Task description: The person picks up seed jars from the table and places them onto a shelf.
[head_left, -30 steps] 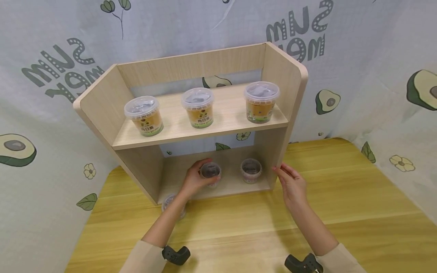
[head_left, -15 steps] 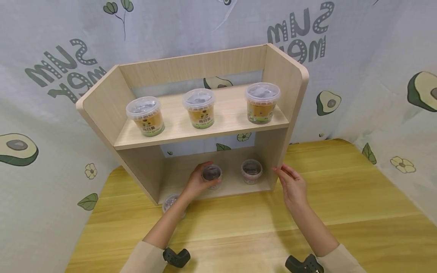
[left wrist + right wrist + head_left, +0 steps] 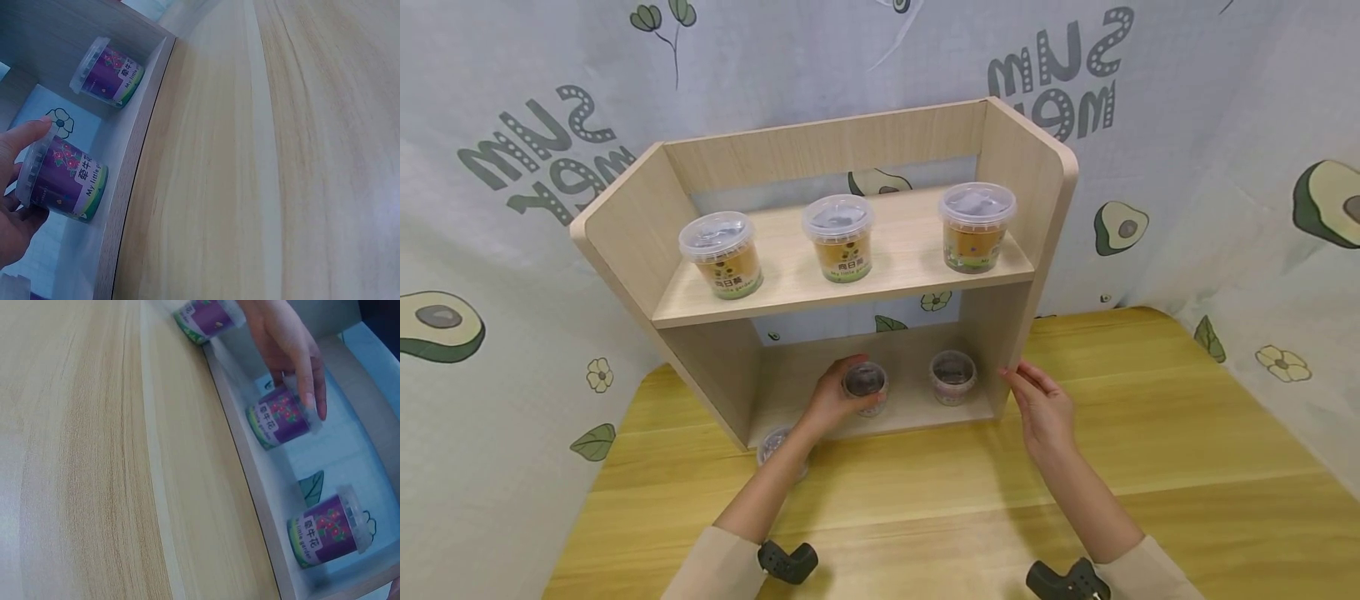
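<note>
On the lower board of a small wooden shelf, my left hand grips a lidded plastic cup with a purple label. Thumb and fingers lie around its clear lid, and the cup stands upright. A matching purple cup stands to its right on the same board. My right hand pinches the front edge of the shelf's right side panel near the bottom. Partly hidden behind my left forearm, a third purple cup stands on the table by the shelf's left front corner.
The upper board carries 3 yellow-labelled lidded cups: a left one, a middle one and a right one. The shelf stands on a wood-grain table. Behind it hangs a printed cloth.
The left hand and its cup have shifted very slightly right and toward the board's front edge, then stayed still. The right hand keeps its place on the side panel.
</note>
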{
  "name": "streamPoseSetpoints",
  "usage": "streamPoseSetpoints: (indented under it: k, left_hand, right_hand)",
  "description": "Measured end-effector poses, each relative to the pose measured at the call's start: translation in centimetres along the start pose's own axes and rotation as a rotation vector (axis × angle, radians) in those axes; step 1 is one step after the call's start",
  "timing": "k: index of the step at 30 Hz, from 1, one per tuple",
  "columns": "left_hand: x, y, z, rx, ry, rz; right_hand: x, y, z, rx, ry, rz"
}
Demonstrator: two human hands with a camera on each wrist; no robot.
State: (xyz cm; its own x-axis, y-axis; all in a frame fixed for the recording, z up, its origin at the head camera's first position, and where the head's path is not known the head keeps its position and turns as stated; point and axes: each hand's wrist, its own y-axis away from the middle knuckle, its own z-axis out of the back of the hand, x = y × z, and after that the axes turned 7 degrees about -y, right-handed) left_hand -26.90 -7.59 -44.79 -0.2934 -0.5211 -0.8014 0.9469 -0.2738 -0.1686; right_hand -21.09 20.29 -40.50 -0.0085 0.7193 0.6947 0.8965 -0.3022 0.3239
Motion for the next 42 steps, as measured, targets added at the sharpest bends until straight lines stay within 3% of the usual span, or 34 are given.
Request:
streamPoseSetpoints:
  k: [21, 33, 42]
  left_hand:
    - [-0.1, 0.1, 0.9, 0.019, 0.056, -0.009]
    - [-1.6, 0.8, 2.2, -0.042, 0.019, -0.025]
    - [-1.1, 1.7, 3.0, -0.081, 0.021, -0.061]
  right_hand:
    - [-0.1, 0.0, 0.2, 0.03, -0.015, 0.023]
    - [0.0, -0.2, 0.1, 0.003, -0.041, 0.01]
    - [-0.2, -0.2, 0.0, -0.004, -0.026, 0.002]
